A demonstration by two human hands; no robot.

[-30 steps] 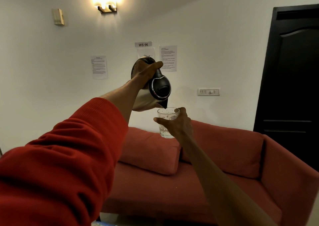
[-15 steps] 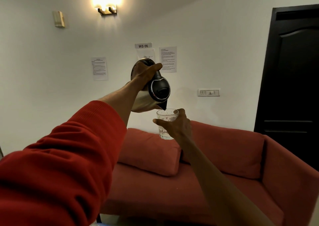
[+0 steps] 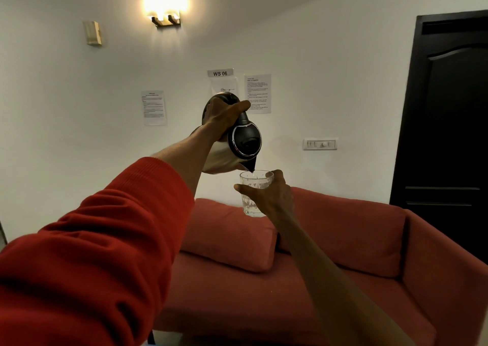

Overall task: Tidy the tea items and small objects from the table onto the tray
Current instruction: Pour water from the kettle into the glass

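Overhead, one kettle point(image 3: 244, 140), one glass point(image 3: 253, 193).

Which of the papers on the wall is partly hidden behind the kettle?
The middle sheet, directly under the WS 06 label; the kettle overlaps its lower edge. The other sheets show whole.

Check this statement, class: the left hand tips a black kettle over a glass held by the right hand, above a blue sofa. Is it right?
Not quite: the head view shows the sofa is red, not blue. The left hand does tip the kettle over the glass held by the right hand.
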